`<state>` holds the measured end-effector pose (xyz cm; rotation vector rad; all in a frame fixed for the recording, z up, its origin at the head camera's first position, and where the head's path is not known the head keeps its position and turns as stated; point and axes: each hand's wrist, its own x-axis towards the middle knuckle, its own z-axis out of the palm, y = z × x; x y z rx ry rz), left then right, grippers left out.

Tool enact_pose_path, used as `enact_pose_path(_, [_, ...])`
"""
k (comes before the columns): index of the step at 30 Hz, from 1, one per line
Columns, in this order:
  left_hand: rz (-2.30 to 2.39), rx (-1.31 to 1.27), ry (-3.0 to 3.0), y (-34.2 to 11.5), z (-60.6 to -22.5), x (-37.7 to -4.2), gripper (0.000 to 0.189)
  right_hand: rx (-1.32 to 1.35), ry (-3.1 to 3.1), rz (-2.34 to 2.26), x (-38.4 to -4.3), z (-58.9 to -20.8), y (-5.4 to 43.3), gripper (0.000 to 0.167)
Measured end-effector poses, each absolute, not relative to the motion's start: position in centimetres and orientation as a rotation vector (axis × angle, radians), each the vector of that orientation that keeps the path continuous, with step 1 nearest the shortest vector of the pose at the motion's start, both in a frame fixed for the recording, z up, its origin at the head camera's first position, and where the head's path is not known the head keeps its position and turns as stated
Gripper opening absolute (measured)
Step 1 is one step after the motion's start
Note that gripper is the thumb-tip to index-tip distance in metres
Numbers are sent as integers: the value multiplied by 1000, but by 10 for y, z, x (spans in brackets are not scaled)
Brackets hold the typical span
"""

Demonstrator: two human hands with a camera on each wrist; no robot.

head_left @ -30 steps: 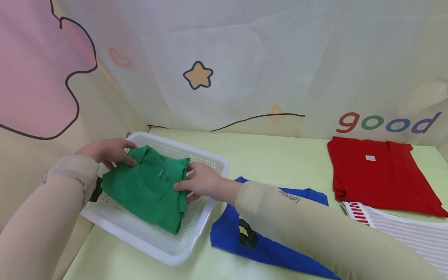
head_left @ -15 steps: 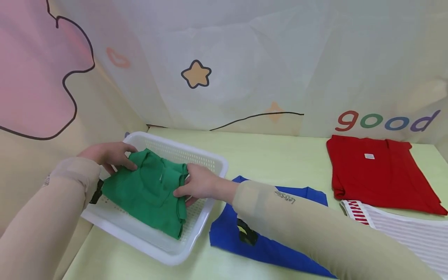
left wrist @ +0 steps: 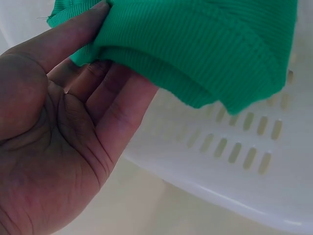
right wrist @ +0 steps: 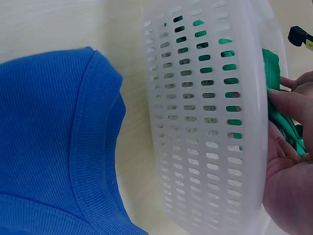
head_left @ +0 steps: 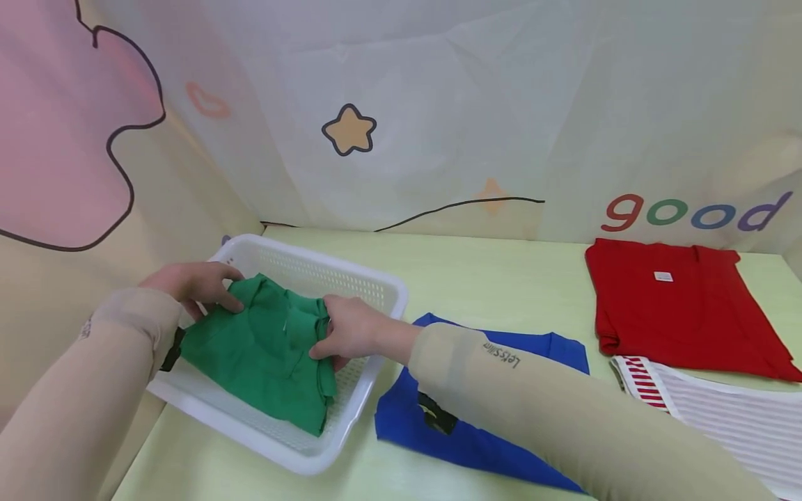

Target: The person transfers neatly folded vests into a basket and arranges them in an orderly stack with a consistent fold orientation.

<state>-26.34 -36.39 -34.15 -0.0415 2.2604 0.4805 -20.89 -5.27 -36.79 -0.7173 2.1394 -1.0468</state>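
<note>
A folded green garment (head_left: 263, 362) is inside a white plastic basket (head_left: 391, 287), spanning between both hands. My left hand (head_left: 202, 284) pinches its left end, thumb on top and fingers beneath the ribbed edge, as the left wrist view shows. At the opposite end, my right hand (head_left: 356, 327) grips the folded layers between thumb and fingers, just inside the basket rim. Green cloth (right wrist: 271, 73) shows past the rim and through the slots in the right wrist view. The garment's front edge droops toward the basket floor.
Right of the basket lies a folded blue garment (head_left: 401, 414), partly hidden under the right forearm. Farther right are a folded red garment (head_left: 670, 313) and a grey-and-white striped one (head_left: 739, 424) with a red-striped edge. A printed cloth wall (head_left: 451, 125) rises behind the table.
Both hands have come down slightly, bringing the green garment lower in the basket. The right hand has shifted a little left, and the cloth sags and creases more between the hands.
</note>
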Motion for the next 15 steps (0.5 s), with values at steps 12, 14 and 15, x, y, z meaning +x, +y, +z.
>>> enact_pose_path(12, [511,-58,2265,-366,-348,-262,66,-800,2227,-916,-209,-367,-54,30])
enact_pose_path(14, [525,-63,2254,-365,-349,-261,62,-798,2219,-903,-209,-366,-52,26])
enact_pose_path(15, [530,-65,2249,-365,-349,-261,61,-798,2215,-893,-210,-366,-51,26])
